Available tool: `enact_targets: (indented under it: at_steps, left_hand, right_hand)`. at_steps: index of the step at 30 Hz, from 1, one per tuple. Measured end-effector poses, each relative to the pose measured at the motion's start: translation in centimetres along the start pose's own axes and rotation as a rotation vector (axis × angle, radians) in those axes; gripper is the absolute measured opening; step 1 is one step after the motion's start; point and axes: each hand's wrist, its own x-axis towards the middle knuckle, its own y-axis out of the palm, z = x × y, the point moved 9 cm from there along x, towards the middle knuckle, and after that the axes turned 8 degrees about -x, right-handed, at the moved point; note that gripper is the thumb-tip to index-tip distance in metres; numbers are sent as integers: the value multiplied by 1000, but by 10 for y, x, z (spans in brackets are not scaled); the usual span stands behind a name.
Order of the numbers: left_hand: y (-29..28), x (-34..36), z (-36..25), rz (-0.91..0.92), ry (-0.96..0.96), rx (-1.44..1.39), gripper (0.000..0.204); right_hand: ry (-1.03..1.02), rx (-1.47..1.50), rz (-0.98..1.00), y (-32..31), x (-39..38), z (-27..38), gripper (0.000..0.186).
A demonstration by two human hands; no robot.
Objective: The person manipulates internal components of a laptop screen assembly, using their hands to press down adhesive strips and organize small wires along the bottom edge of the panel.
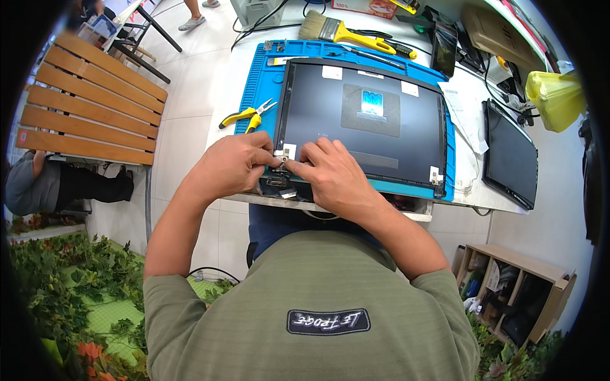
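White bench carries a blue mat (254, 95) with a dark laptop lid (362, 120) on it. Both the left hand (232, 166) and right hand (333, 178) pinch a small metal hinge (281, 159) at the lid's near-left corner, so hinge work seems in hand; freeing it likely needs steady, fine fingertip pressure.

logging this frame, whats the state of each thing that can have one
lid panel: lying flat on the blue mat, inner side up
hinge bracket: at the panel's near left corner, pinched by both hands
left hand: grip closed on the bracket
right hand: fingertips on the bracket
pliers: lying unused, left of the panel
brush: lying unused
second screen: dark, flat on the table
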Motion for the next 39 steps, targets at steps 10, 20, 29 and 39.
enact_targets:
  at_steps: [10, 20, 29, 39]
  left_hand:
    - [1, -5, 0, 19, 5, 58, 41]
    - [-1, -6, -9, -14, 38, 176, 36]
    - [-2, -2, -14, 17, 46, 168, 31]
    - [-5, 6, -17, 26, 30, 137, 28]
  right_hand:
    - [-11, -43, -7, -3, -4, 5, 47]
    - [-30, -91, -29, -2, 6, 11, 34]
    - [-2, -88, -32, 2, 3, 9, 43]
    - [-23, -81, -96, -2, 2, 8, 24]
